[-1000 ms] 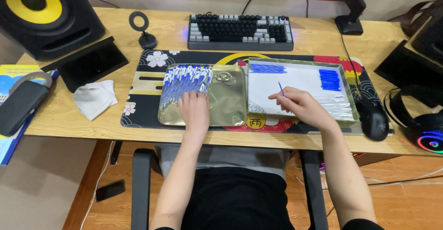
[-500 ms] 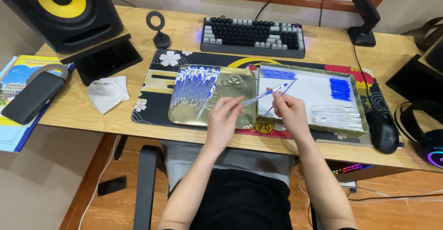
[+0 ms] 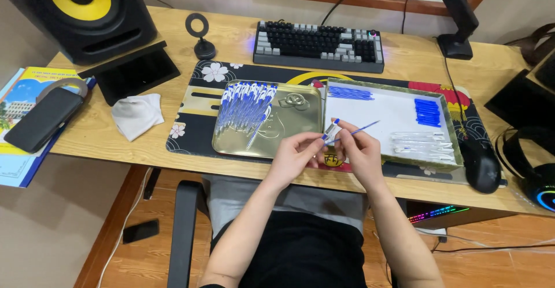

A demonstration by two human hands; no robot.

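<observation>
My left hand (image 3: 293,156) pinches a short clear pen barrel (image 3: 330,130) with a blue end. In my right hand (image 3: 362,150) is a thin blue refill (image 3: 363,129), its near end at the barrel. Both hands meet above the desk's front edge, between two trays. The gold metal tray (image 3: 289,135) on the left carries a pile of blue-and-clear pens (image 3: 245,106). A white-lined tray (image 3: 387,114) on the right has blue refills (image 3: 350,93), blue caps (image 3: 428,112) and clear barrels (image 3: 422,145).
A keyboard (image 3: 318,45) lies behind the trays, with a monitor stand (image 3: 457,39) at back right. To the left are a speaker (image 3: 81,10), a dark tablet (image 3: 136,71), a white cloth (image 3: 136,114) and a black case (image 3: 43,120). A mouse (image 3: 483,164) and headphones (image 3: 535,175) sit right.
My left hand has left the gold tray and my right hand has left the white tray with a refill. Both have come together at the front, the left now holding a barrel.
</observation>
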